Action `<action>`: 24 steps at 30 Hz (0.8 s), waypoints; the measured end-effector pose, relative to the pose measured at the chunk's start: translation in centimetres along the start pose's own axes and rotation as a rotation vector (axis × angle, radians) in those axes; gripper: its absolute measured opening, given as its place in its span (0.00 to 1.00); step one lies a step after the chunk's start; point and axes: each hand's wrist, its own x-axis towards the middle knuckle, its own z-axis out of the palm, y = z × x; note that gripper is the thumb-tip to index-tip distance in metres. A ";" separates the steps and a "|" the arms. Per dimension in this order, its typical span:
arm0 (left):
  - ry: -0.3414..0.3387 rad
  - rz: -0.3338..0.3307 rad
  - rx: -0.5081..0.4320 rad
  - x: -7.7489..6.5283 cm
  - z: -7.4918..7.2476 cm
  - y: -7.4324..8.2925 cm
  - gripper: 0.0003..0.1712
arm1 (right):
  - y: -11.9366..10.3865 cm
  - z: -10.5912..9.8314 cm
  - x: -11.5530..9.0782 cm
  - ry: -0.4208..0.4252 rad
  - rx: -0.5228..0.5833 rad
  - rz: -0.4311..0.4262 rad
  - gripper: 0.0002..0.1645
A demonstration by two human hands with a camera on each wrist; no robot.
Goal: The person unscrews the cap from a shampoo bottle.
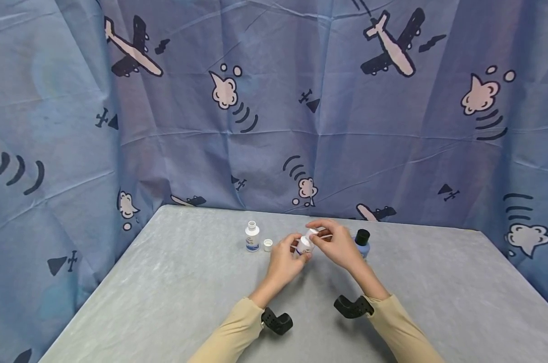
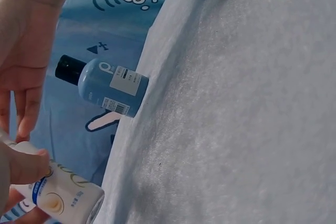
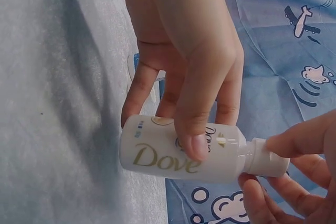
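Observation:
My left hand (image 1: pixel 288 254) grips a small white Dove bottle (image 1: pixel 304 245) a little above the grey table (image 1: pixel 165 282). Its thumb and fingers wrap the bottle's body (image 3: pixel 157 156), which lies tilted on its side. My right hand (image 1: pixel 322 234) pinches the bottle's white cap (image 3: pixel 265 161) between thumb and fingertips (image 3: pixel 302 140). In the left wrist view the same bottle (image 2: pixel 63 198) shows at the bottom left under my thumb, with my right hand (image 2: pixel 21 61) above it.
A blue bottle with a black cap (image 1: pixel 362 243) stands just behind my right hand, also seen as the blue bottle (image 2: pixel 107 85). To the left stand an uncapped white bottle (image 1: pixel 252 237) and a loose white cap (image 1: pixel 267 245). A blue airplane-print cloth (image 1: pixel 274 116) hangs behind.

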 end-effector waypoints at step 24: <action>0.015 -0.013 -0.027 -0.1 0.4 -0.1 0.23 | 0.5 0.2 0.0 -0.040 0.106 -0.080 0.24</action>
